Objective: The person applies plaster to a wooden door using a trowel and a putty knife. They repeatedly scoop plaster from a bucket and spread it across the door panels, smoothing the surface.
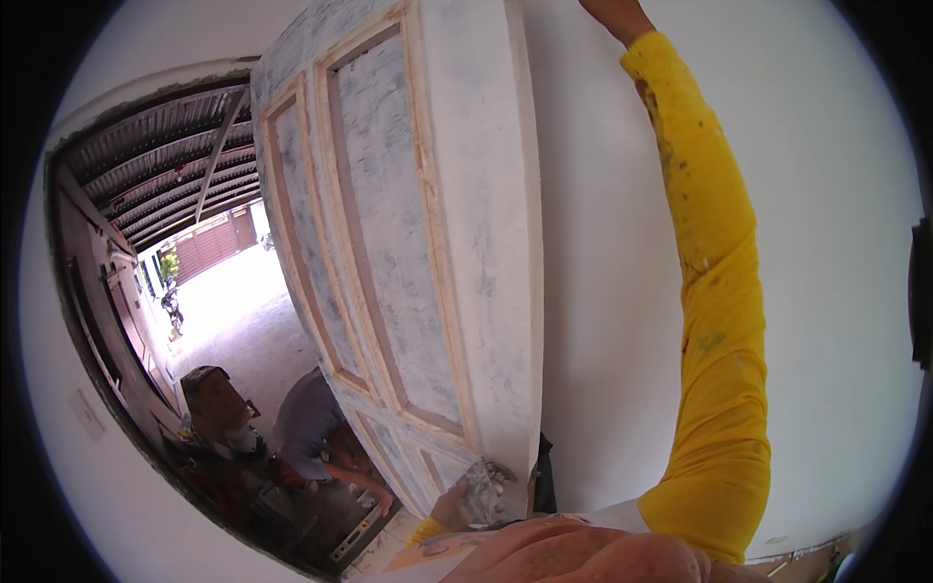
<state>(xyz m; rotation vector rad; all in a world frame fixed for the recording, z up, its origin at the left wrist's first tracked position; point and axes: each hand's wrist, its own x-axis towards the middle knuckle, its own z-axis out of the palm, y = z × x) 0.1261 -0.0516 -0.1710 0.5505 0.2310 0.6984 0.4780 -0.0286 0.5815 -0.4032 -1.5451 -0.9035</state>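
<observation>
A white panelled door (486,194) with grey smears and tan-edged mouldings stands tall in front of me. Low by its bottom part, my left hand (449,507) is closed on a grey, smeared thing (491,494), crumpled or caked on top; its exact kind is unclear. My right arm, in a yellow sleeve with dark stains, stretches up beside the white wall. At the top edge of the picture, my right hand (619,16) is cut off, so its fingers and anything in them are hidden.
Left of the door is a doorway (73,219) onto a bright yard under a corrugated roof. Another person (313,426) in grey bends there, an arm reaching low. Near them are a cardboard box (216,403) and a spirit level (360,532). A dark thing (546,476) sits behind the door.
</observation>
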